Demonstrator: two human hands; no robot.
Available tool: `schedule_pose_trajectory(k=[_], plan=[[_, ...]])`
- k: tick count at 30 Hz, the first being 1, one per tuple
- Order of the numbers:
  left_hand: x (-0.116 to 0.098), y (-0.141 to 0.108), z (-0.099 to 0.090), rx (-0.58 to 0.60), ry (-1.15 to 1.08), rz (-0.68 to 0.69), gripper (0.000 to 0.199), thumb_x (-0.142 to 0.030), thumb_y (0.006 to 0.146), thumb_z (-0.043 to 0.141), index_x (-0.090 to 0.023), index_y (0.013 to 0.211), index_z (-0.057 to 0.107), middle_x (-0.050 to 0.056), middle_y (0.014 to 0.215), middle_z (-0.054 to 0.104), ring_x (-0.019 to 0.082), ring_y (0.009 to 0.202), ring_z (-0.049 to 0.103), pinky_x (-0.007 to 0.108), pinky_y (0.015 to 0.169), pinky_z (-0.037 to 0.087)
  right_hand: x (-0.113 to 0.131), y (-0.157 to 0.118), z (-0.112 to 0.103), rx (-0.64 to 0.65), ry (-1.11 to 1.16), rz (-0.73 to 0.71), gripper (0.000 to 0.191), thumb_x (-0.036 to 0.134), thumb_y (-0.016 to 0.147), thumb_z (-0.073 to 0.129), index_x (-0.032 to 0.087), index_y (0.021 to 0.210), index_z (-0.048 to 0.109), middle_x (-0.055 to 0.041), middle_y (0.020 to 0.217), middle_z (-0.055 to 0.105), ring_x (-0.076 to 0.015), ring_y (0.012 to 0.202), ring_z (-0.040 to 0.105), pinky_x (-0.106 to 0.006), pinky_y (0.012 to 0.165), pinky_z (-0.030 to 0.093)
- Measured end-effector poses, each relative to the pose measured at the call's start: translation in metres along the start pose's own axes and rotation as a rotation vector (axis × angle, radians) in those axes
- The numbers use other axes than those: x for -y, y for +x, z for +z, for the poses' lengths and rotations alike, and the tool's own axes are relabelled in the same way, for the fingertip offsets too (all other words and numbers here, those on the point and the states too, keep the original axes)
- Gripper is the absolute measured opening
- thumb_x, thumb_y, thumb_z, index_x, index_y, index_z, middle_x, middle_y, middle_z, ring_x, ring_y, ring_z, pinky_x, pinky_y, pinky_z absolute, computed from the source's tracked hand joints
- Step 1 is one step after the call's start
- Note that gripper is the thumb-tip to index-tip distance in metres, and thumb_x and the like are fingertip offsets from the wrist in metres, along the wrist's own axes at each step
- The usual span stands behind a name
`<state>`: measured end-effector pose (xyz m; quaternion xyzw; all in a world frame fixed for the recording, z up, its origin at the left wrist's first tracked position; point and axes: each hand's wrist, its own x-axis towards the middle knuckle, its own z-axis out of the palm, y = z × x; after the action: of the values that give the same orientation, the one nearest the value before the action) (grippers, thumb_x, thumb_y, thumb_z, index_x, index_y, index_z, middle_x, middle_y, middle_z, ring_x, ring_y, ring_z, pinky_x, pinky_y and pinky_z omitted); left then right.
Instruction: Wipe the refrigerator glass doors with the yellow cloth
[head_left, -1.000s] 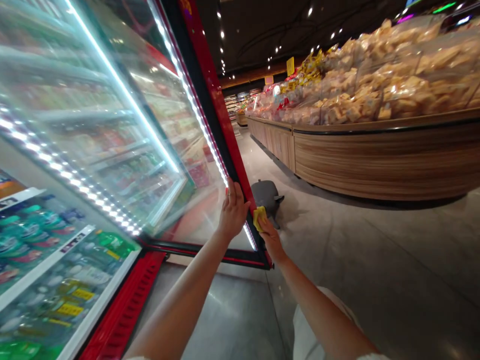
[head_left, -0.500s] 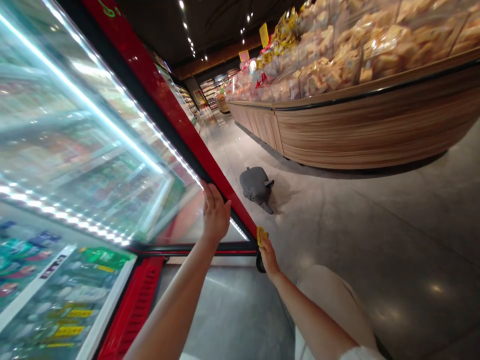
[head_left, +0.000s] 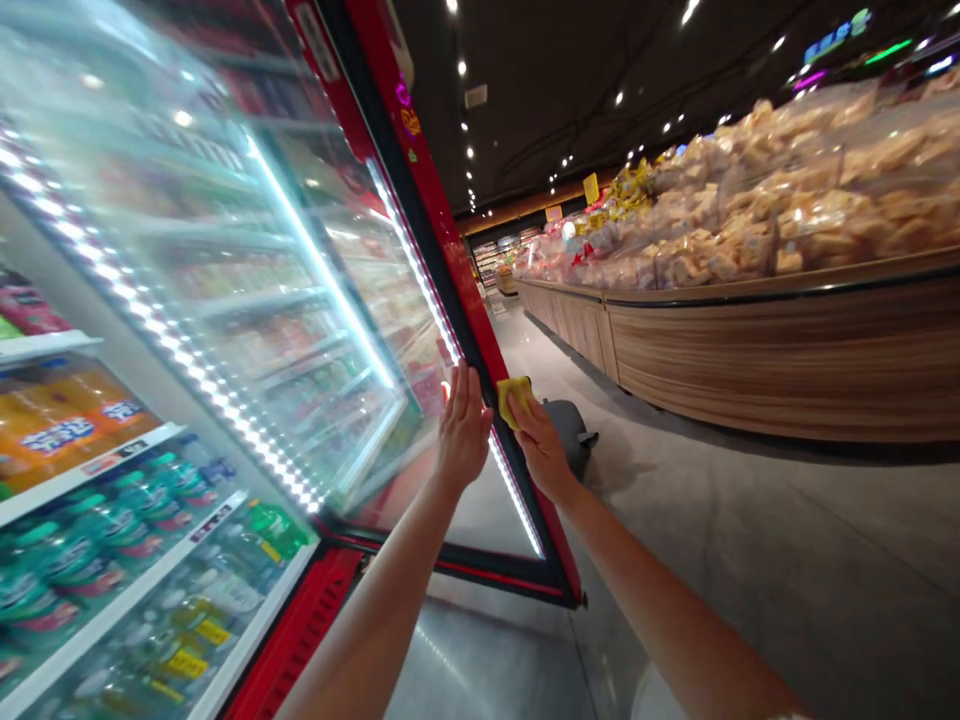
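Yellow cloth (head_left: pixel 513 398) sits at the outer edge of the red door frame (head_left: pixel 450 235), under the fingers of the right hand (head_left: pixel 544 455). These fingers are bent around it and hold it against the red face; how the thumb lies behind it cannot be told. The left hand (head_left: pixel 463 430) grips nothing: its fingers lie straight and close together, flat by the black inner border and the light strip (head_left: pixel 517 490).

The cloth touches one short stretch of the upright, and red frame runs on above and below it. No visible mark parts a finished stretch from an unfinished one, so how far the work has come cannot be judged.

The door stands open from the cabinet at left, where bottles (head_left: pixel 97 530) line the shelves above a red grille (head_left: pixel 315 610). Its glass (head_left: pixel 375 420) lies left of both hands, and its lower free corner juts toward the near floor (head_left: pixel 712 540). Room for the right arm opens on the right, over that floor. Just beyond the right hand, a grey object (head_left: pixel 568 430) stands partly hidden, limiting the room there. Farther right, a wooden counter (head_left: pixel 750 350) carries heaped packets (head_left: pixel 810 215); shelving (head_left: pixel 499 255) shows at the far end.
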<state>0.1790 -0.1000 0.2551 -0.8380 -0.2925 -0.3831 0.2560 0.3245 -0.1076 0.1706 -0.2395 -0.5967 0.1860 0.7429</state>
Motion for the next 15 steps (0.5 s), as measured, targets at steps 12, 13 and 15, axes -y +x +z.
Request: schedule_pose_trajectory(k=[12, 13, 15], plan=[[0.029, 0.101, -0.031, -0.072, 0.093, 0.017, 0.066, -0.037, 0.109, 0.025, -0.021, 0.165, -0.005, 0.016, 0.173, 0.007, 0.025, 0.160, 0.007, 0.052, 0.127, 0.026, 0.051, 0.192, 0.008, 0.100, -0.042, -0.436, 0.052, 0.024, 0.098, 0.050, 0.035, 0.148, 0.055, 0.0049, 0.161, 0.046, -0.0187, 0.154, 0.034, -0.043, 0.131, 0.024], [0.032, 0.106, -0.034, -0.063, 0.104, 0.019, 0.066, -0.037, 0.109, 0.026, -0.021, 0.165, -0.005, 0.016, 0.173, 0.008, 0.025, 0.160, 0.009, 0.053, 0.127, 0.026, 0.057, 0.207, 0.010, 0.104, -0.046, -0.464, 0.053, 0.023, 0.097, 0.050, 0.035, 0.148, 0.056, 0.0050, 0.161, 0.046, -0.0185, 0.154, 0.035, -0.043, 0.131, 0.024], [0.037, 0.116, -0.039, -0.057, 0.126, 0.024, 0.067, -0.038, 0.108, 0.027, -0.021, 0.166, -0.003, 0.016, 0.173, 0.009, 0.026, 0.159, 0.011, 0.053, 0.127, 0.027, 0.069, 0.235, 0.014, 0.109, -0.055, -0.512, 0.055, 0.019, 0.094, 0.050, 0.035, 0.147, 0.057, 0.0051, 0.161, 0.046, -0.0179, 0.153, 0.036, -0.042, 0.130, 0.024]])
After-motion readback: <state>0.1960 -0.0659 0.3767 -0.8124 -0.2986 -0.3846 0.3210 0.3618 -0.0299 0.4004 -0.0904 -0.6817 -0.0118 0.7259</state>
